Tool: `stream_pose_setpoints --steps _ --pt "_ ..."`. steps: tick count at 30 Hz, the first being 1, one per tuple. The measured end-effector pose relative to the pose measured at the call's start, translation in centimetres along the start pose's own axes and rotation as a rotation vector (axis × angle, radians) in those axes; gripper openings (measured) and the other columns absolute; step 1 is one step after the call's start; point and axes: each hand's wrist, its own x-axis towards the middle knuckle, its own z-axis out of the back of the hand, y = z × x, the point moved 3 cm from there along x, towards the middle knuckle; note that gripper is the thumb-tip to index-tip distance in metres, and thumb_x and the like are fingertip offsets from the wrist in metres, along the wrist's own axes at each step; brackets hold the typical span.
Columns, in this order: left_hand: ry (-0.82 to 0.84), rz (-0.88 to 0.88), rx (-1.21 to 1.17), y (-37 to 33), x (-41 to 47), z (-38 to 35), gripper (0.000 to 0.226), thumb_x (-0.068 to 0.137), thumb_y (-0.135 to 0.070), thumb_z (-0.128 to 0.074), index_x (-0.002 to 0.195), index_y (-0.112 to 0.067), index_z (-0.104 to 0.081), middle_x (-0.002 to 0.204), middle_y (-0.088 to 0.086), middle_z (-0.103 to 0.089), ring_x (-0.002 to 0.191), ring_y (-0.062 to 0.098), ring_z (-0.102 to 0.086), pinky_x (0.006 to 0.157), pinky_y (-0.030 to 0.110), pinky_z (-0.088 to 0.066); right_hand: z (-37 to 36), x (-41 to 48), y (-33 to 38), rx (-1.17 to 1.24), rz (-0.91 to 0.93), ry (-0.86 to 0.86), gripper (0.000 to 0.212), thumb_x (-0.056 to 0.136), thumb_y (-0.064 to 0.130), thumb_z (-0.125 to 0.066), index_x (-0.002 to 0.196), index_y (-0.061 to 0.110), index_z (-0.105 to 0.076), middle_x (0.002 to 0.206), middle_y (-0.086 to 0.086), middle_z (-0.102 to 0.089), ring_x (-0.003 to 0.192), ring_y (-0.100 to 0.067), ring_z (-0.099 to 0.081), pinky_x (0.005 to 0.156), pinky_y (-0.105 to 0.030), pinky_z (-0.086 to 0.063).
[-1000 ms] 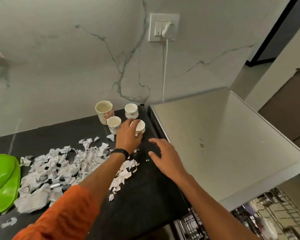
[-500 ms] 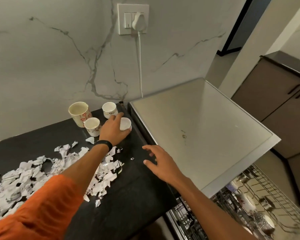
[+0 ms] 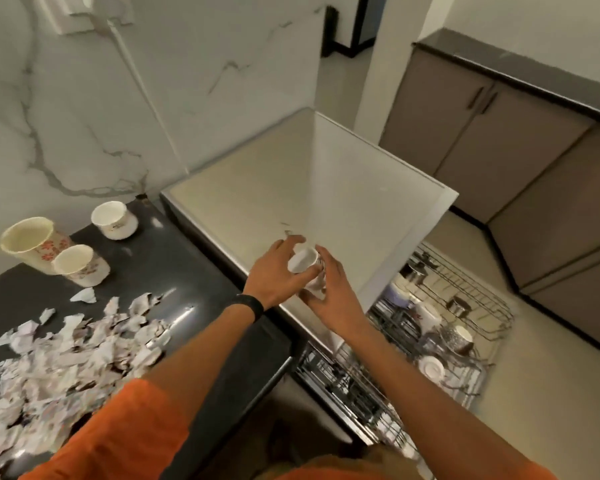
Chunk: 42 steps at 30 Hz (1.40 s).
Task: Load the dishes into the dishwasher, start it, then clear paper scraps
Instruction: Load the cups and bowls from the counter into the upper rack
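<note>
A small white cup [image 3: 302,263] is held in the air over the front of the steel dishwasher top [image 3: 257,188]. My left hand [image 3: 274,273] grips it from the left, and my right hand [image 3: 331,294] wraps it from the right and below. Three more cups stand at the back of the black counter [image 3: 194,271]: a tall floral cup [image 3: 28,239], a small cup [image 3: 78,265] in front of it, and another small cup [image 3: 113,220] near the wall. Torn paper scraps [image 3: 66,348] lie heaped on the counter's left. The pulled-out dishwasher rack [image 3: 447,327] with several dishes sits lower right.
A white cable [image 3: 142,88] runs down the marble wall from a socket to behind the dishwasher. Brown cabinets [image 3: 534,161] line the right side, with bare floor between them and the rack. The lower rack [image 3: 354,389] juts out below the counter edge.
My left hand lifted the cup off the counter and carried it right, over the dishwasher top. My right hand rose from the counter edge and closed around the cup. The view swung right.
</note>
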Motion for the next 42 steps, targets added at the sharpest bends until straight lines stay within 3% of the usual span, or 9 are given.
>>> stream_pose_setpoints --steps 3,7,13,17,22,25,29,36,42 --pt "0.074 -0.007 -0.036 -2.6 0.8 -3.7 0.064 0.084 -0.077 -0.059 0.136 -0.042 -0.048 0.112 -0.006 -0.066 0.099 0.014 -0.065 0.088 0.039 -0.056 3.3 -1.5 -2.8 0.076 -0.066 -0.076 0.082 0.091 0.041 -0.075 0.156 0.038 -0.024 0.152 0.009 -0.041 0.125 0.002 -0.052 0.103 -0.032 -0.050" --pt "0.153 -0.018 -0.062 -5.7 1.6 -8.2 0.069 0.078 -0.089 -0.048 0.130 -0.044 -0.050 0.100 -0.012 -0.066 0.089 0.010 -0.067 0.081 0.035 -0.057 7.5 -3.9 -6.0 0.182 -0.142 -0.195 0.070 0.084 0.037 -0.081 0.140 0.041 -0.038 0.119 0.033 -0.054 0.096 0.010 -0.059 0.076 -0.013 -0.049" --pt "0.250 -0.080 -0.081 -10.7 1.6 -16.1 0.062 0.093 -0.062 -0.061 0.145 -0.034 -0.045 0.133 -0.004 -0.056 0.113 0.012 -0.059 0.092 0.030 -0.052 13.9 -6.6 -12.7 0.258 -0.278 -0.282 0.061 0.083 0.033 -0.082 0.129 0.030 -0.043 0.110 0.014 -0.059 0.092 -0.008 -0.066 0.069 -0.021 -0.057" --pt "0.318 -0.206 -0.096 -12.6 2.1 -22.1 0.048 0.096 -0.046 -0.064 0.140 -0.028 -0.056 0.130 -0.003 -0.051 0.116 0.014 -0.056 0.094 0.039 -0.056 18.4 -7.4 -18.1 0.230 -0.384 -0.273 0.056 0.080 0.036 -0.084 0.124 0.030 -0.050 0.113 0.005 -0.064 0.086 -0.013 -0.069 0.069 -0.034 -0.062" --pt "0.373 0.118 -0.298 -13.4 2.8 -29.3 0.038 0.094 -0.034 -0.071 0.131 -0.031 -0.064 0.126 -0.008 -0.064 0.115 0.014 -0.062 0.099 0.036 -0.053 22.6 -6.4 -24.0 0.140 -0.343 -0.141 0.054 0.079 0.022 -0.085 0.128 0.024 -0.061 0.110 0.014 -0.064 0.094 -0.008 -0.066 0.072 -0.010 -0.051" --pt "0.332 0.352 -0.497 -11.5 2.6 -33.7 0.039 0.087 -0.045 -0.074 0.124 -0.036 -0.067 0.124 0.000 -0.069 0.115 0.021 -0.067 0.092 0.047 -0.059 23.4 -5.3 -27.9 0.127 -0.348 -0.042 0.056 0.080 0.018 -0.084 0.131 0.022 -0.062 0.120 0.006 -0.067 0.101 -0.005 -0.064 0.084 -0.018 -0.054" --pt "0.253 0.590 -0.689 -9.8 1.5 -38.2 0.037 0.094 -0.024 -0.074 0.127 -0.011 -0.065 0.121 0.009 -0.066 0.109 0.025 -0.069 0.082 0.039 -0.063 22.1 -4.3 -32.9 0.134 -0.401 0.046 0.047 0.082 0.011 -0.082 0.124 0.017 -0.063 0.111 0.003 -0.068 0.094 0.000 -0.063 0.075 -0.007 -0.049" --pt "0.291 0.720 -0.442 -4.4 2.0 -42.8 0.009 0.094 -0.028 -0.070 0.103 -0.029 -0.068 0.111 0.000 -0.068 0.107 0.024 -0.066 0.096 0.048 -0.057 17.3 -2.3 -38.3 -0.019 -0.379 0.279 0.049 0.078 0.022 -0.087 0.123 0.019 -0.067 0.115 0.003 -0.070 0.103 -0.016 -0.065 0.089 -0.036 -0.054" --pt "0.256 0.782 -0.372 -1.1 2.8 -45.3 0.028 0.097 -0.013 -0.068 0.125 -0.009 -0.068 0.108 0.005 -0.068 0.106 0.026 -0.067 0.096 0.046 -0.058 16.2 0.2 -41.4 -0.060 -0.402 0.375 0.035 0.092 0.010 -0.073 0.126 0.012 -0.070 0.125 -0.007 -0.071 0.114 -0.024 -0.065 0.101 -0.039 -0.051"
